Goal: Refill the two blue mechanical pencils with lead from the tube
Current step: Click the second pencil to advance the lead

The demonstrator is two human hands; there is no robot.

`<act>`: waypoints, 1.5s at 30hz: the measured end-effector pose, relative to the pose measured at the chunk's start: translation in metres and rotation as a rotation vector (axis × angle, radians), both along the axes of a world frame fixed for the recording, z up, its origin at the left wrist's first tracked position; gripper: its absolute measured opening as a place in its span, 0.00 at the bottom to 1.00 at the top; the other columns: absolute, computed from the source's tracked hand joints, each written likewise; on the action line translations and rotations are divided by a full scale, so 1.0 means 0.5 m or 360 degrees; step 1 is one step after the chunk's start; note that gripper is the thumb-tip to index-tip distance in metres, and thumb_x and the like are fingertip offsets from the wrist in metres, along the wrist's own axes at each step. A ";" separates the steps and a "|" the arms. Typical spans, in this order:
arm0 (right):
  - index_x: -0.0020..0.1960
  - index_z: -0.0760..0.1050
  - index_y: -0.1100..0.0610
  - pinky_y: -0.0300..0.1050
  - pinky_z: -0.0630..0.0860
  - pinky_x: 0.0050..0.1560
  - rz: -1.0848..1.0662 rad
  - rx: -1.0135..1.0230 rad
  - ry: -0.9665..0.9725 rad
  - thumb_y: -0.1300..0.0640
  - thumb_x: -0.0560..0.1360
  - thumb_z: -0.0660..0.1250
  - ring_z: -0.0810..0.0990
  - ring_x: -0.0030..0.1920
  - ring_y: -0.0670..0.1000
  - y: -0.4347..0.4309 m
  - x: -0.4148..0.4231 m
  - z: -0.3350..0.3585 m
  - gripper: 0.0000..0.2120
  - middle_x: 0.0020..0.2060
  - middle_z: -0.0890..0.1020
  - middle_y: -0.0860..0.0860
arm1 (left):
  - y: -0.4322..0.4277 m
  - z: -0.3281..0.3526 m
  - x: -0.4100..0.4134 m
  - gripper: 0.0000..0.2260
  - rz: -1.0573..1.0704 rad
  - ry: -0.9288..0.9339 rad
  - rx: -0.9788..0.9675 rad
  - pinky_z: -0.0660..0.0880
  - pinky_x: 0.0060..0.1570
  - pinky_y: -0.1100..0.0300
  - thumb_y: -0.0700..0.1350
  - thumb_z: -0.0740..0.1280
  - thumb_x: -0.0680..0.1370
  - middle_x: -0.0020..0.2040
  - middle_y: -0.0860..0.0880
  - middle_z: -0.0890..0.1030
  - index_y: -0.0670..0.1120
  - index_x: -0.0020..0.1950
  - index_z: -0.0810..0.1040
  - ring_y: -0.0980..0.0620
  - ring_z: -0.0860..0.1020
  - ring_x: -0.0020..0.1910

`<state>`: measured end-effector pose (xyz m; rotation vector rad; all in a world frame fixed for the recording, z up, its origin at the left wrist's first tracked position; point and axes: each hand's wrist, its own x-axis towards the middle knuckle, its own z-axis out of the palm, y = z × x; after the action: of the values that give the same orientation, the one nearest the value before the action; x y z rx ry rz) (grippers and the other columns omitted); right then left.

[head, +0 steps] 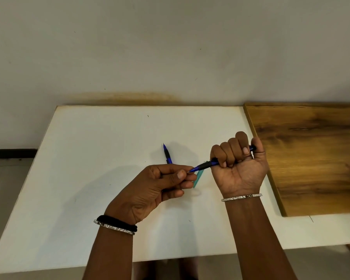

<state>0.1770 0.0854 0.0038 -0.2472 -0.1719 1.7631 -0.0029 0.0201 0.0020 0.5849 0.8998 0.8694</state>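
White table (89,178) against off-white wall (170,47), wooden board (311,158) at right, grey floor (4,178)

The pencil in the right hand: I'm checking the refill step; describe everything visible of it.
Blue plastic-looking pencil with a black grip and blue tip. The right hand grips its barrel, thumb at the rear end. It is above the table, tip pointing left and slightly down, meeting fingertips of the left hand; no lead visible.

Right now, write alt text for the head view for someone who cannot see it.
A right hand grips a blue mechanical pencil, thumb at its back end, while the left hand pinches at its tip. A second blue pencil and a teal lead tube lie on the white table beside a wooden board.
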 end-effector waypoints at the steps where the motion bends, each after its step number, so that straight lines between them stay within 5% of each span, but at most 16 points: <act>1: 0.32 0.59 0.54 0.41 0.57 0.25 0.0002 0.0003 0.0000 0.46 0.80 0.46 0.52 0.22 0.47 0.000 0.000 -0.001 0.21 0.22 0.56 0.47 | 0.000 0.000 0.000 0.15 0.0001 -0.0002 0.0000 0.79 0.39 0.66 0.50 0.74 0.68 0.52 0.46 0.86 0.48 0.53 0.85 0.54 0.84 0.48; 21: 0.33 0.56 0.53 0.42 0.62 0.33 -0.0008 -0.0025 -0.0007 0.47 0.80 0.48 0.53 0.23 0.48 -0.001 0.001 -0.004 0.19 0.22 0.56 0.47 | 0.001 -0.003 0.000 0.12 0.0063 0.0008 -0.0046 0.78 0.38 0.67 0.46 0.70 0.72 0.51 0.45 0.86 0.45 0.53 0.85 0.54 0.84 0.47; 45: 0.32 0.57 0.54 0.42 0.61 0.29 -0.0001 -0.0034 0.0021 0.47 0.80 0.47 0.52 0.22 0.47 0.002 -0.004 -0.002 0.20 0.22 0.55 0.47 | 0.002 -0.005 -0.001 0.14 0.0026 -0.0024 -0.0012 0.79 0.39 0.66 0.48 0.73 0.70 0.50 0.46 0.86 0.45 0.53 0.85 0.54 0.84 0.46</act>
<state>0.1751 0.0866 0.0027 -0.2511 -0.1438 1.7664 -0.0035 0.0213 -0.0006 0.5648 0.8950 0.8835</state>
